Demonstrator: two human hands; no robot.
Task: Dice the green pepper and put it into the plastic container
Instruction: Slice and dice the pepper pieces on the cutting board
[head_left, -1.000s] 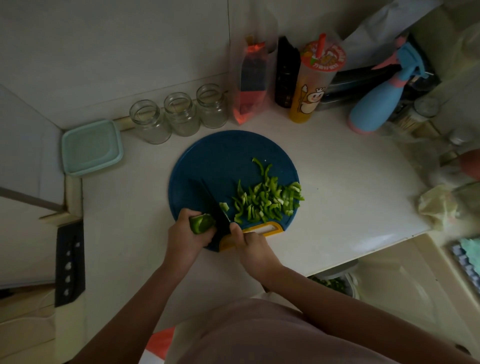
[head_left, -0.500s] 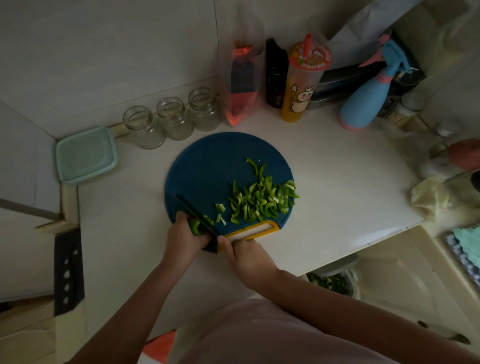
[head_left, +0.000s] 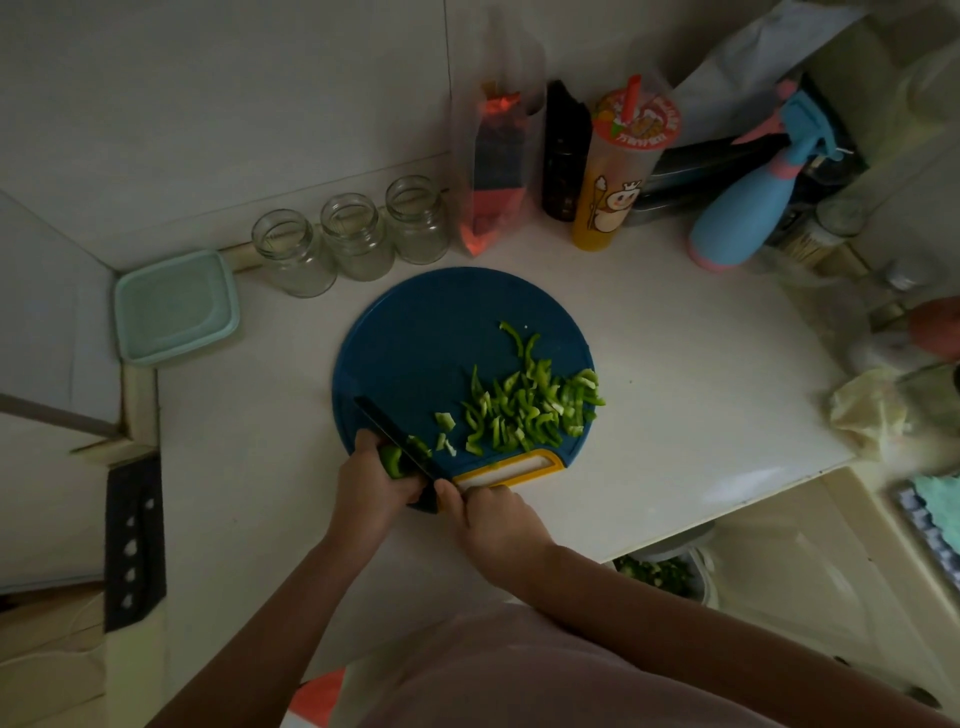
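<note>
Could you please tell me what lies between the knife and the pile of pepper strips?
In the head view, a few loose pepper bits lie on bare blue board between the knife and the pile.

Pepper remnant (head_left: 390, 461): small, dark green, curved; pinched in left hand (head_left: 371, 486) fingers. Cut pepper strips (head_left: 530, 410): bright green, loose heap, right of grip and farther out. Few small bits (head_left: 444, 431) just beside grip. Plastic container (head_left: 704, 582): well right of grip, nearer body, partly hidden, green pieces inside.
</note>
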